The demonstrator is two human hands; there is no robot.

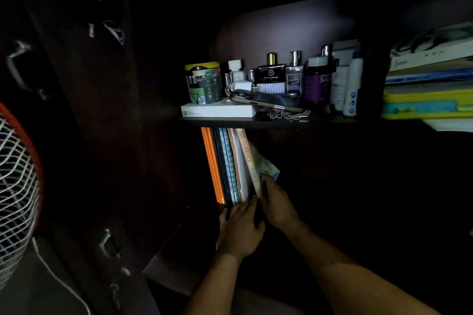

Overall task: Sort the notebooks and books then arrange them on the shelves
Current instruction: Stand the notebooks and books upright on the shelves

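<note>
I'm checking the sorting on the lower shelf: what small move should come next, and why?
Probably tip the leaning book upright against the row of notebooks: the right hand grips its lower edge, and the left hand steadies the row's bottom.

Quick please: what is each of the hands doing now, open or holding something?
Left hand: open, fingers resting against the bottoms of the upright notebooks.
Right hand: grips the leaning book at the row's right end.
</note>
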